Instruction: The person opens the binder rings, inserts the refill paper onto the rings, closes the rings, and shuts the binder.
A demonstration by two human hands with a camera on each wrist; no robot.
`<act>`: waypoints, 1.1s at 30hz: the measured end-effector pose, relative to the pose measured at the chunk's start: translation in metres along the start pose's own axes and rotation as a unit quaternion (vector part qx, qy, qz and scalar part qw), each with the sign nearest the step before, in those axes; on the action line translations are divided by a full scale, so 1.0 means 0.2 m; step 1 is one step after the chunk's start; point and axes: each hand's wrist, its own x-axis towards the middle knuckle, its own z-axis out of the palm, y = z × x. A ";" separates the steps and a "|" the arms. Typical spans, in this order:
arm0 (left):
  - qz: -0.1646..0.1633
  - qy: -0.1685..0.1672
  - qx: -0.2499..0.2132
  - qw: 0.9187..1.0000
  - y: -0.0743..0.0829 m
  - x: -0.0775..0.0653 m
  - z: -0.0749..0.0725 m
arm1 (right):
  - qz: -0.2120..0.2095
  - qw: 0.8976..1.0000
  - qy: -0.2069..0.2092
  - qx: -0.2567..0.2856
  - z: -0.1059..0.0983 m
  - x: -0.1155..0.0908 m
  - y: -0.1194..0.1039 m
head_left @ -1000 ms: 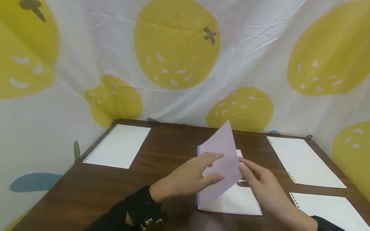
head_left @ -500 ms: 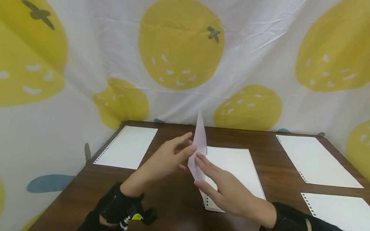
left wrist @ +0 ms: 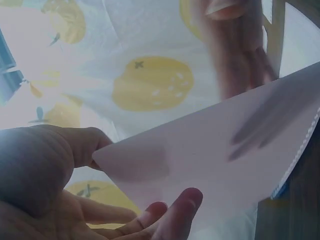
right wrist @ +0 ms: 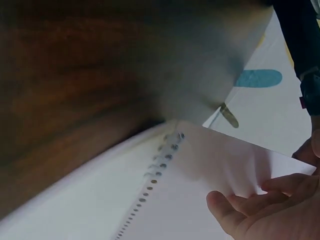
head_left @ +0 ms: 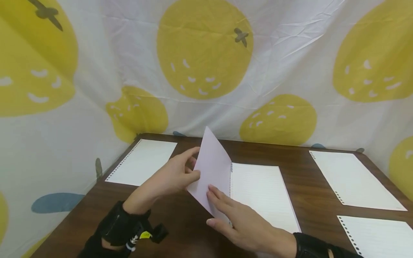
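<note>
Spiral notebook (head_left: 258, 186), one; lying open on a brown table (head_left: 317, 200), just right of centre in the head view. Left hand (head_left: 171, 175): pinching a pale lilac leaf (head_left: 214, 165) of the notebook at its free edge, thumb to the inner face, fingers to the outer. Right hand (head_left: 248, 225): fingers nearly straight, grasping nothing, tips at the inner face of the same leaf; touching or just short of it, impossible to tell. Leaf: raised, tilted leftward, one corner pointing up. Ring binding (head_left: 231, 172): rings plain at one end in the right wrist view, punched holes in line beyond. Facing page: white, ruled, flat. Wrist straps (head_left: 119, 224): black, one per arm. Loose sheets, white, punched along left edges, three: left sheet (head_left: 142, 161), far right sheet (head_left: 358, 179), near right sheet (head_left: 380, 236), the last cut off by the picture's edge. Backdrop cloth (head_left: 206, 114): white, printed with large yellow fruit, behind and beside the table.
</note>
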 end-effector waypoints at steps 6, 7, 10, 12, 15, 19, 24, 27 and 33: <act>0.008 0.010 0.104 0.994 -0.04 0.00 -0.01 | 0.012 0.998 -0.054 0.017 0.02 -0.02 0.02; 0.011 0.012 0.123 0.992 -0.04 0.00 -0.02 | 0.010 0.998 -0.059 0.016 0.02 -0.02 0.02; 0.020 0.017 0.174 0.984 -0.06 0.00 -0.02 | 0.001 0.998 -0.070 0.009 0.03 -0.03 0.03; 0.023 0.016 0.190 0.981 -0.08 0.00 -0.02 | -0.009 0.997 -0.073 0.001 0.04 -0.04 0.04; 0.021 0.013 0.199 0.980 -0.11 -0.01 -0.02 | -0.019 0.997 -0.074 -0.002 0.04 -0.05 0.05; 0.012 0.007 0.212 0.977 -0.16 -0.01 -0.01 | -0.025 0.997 -0.079 -0.001 0.05 -0.07 0.05; 0.003 -0.007 0.243 0.970 -0.21 -0.03 0.00 | -0.035 0.995 -0.093 -0.007 0.06 -0.09 0.06; -0.011 -0.021 0.260 0.965 -0.24 -0.04 -0.01 | -0.038 0.994 -0.104 -0.015 0.06 -0.10 0.07; -0.061 -0.057 0.262 0.962 -0.30 -0.04 0.00 | -0.042 0.990 -0.128 -0.039 0.06 -0.12 0.07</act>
